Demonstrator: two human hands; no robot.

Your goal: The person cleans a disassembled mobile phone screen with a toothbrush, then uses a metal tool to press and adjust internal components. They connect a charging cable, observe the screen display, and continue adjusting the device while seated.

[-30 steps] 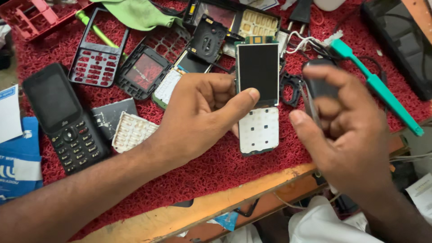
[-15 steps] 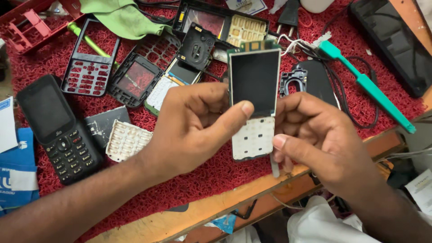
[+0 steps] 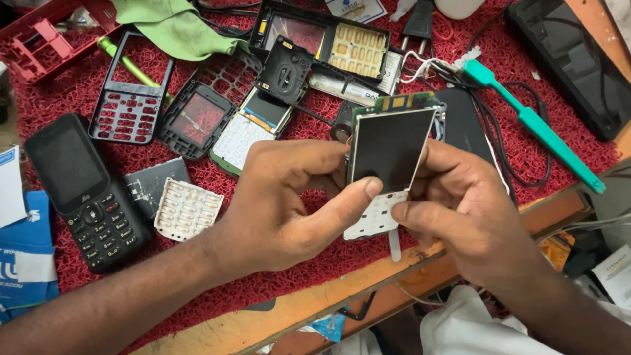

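Note:
Both hands hold a bare phone circuit board [image 3: 388, 154] with a dark screen on top and a white keypad membrane below, lifted above the red mat [image 3: 276, 276]. My left hand [image 3: 289, 204] grips its left edge, thumb on the screen's lower corner. My right hand [image 3: 460, 210] holds the right side and lower edge, fingers behind the board. A thin white strip [image 3: 394, 244] hangs from the board's bottom.
On the mat lie a black keypad phone [image 3: 82, 190], a white keypad sheet [image 3: 187, 209], several empty phone frames [image 3: 131, 92], a green cloth [image 3: 174, 26], a teal brush [image 3: 536, 125], a black phone [image 3: 568, 59] at right and a red casing [image 3: 46, 33]. The wooden table edge [image 3: 368, 276] runs in front.
My right hand put down the dark part it held and came over to the board. The board has been raised and tilted, now held by both hands.

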